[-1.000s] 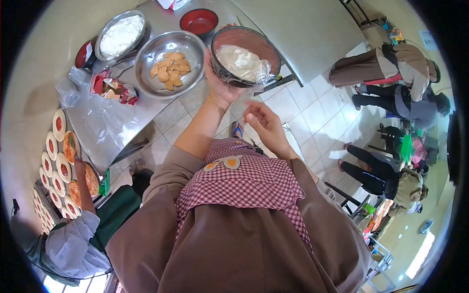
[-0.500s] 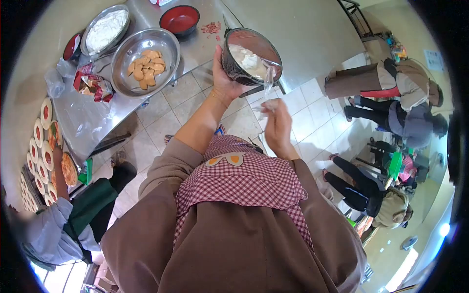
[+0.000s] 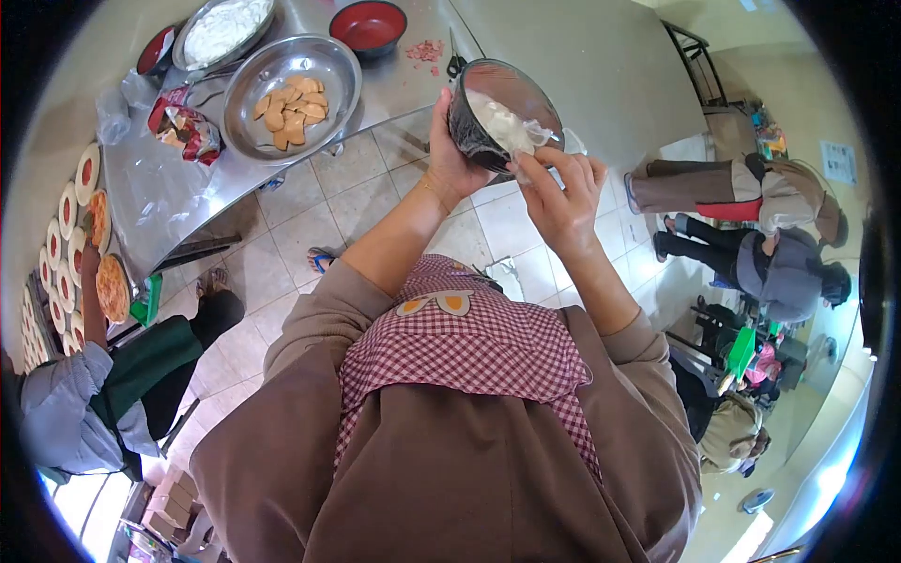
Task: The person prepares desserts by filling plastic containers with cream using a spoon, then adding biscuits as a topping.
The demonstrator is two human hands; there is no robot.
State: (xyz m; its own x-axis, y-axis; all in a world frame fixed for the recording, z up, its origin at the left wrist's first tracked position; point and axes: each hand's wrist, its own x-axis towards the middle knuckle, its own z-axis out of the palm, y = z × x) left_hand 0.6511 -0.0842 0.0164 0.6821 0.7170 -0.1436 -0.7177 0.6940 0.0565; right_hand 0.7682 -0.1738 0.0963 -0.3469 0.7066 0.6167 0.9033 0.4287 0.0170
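A dark glass bowl (image 3: 462,122) is tilted in my left hand (image 3: 450,155), whose fingers are wrapped round its side. White cream (image 3: 499,120) lies inside, and crumpled clear plastic wrap (image 3: 539,134) clings at the rim nearest my right hand (image 3: 560,188). That hand is closed, thumb and fingers pinching the wrap at the bowl's edge. On the steel table beyond lie black-handled scissors (image 3: 456,65) and small pink scraps (image 3: 424,52). To the left stands a steel basin (image 3: 241,117) with tan slices (image 3: 296,105).
A red-lined bowl (image 3: 368,30), a basin of white cream (image 3: 225,33) and a red packet (image 3: 192,131) stand on the steel table (image 3: 178,211). At left, a person (image 3: 113,394) works beside several round pizzas (image 3: 114,289). Other people (image 3: 699,192) stand at right.
My right hand has moved up to the bowl's rim from below, where it was pulling a strip of plastic outward. The bowl has shifted slightly right in view.
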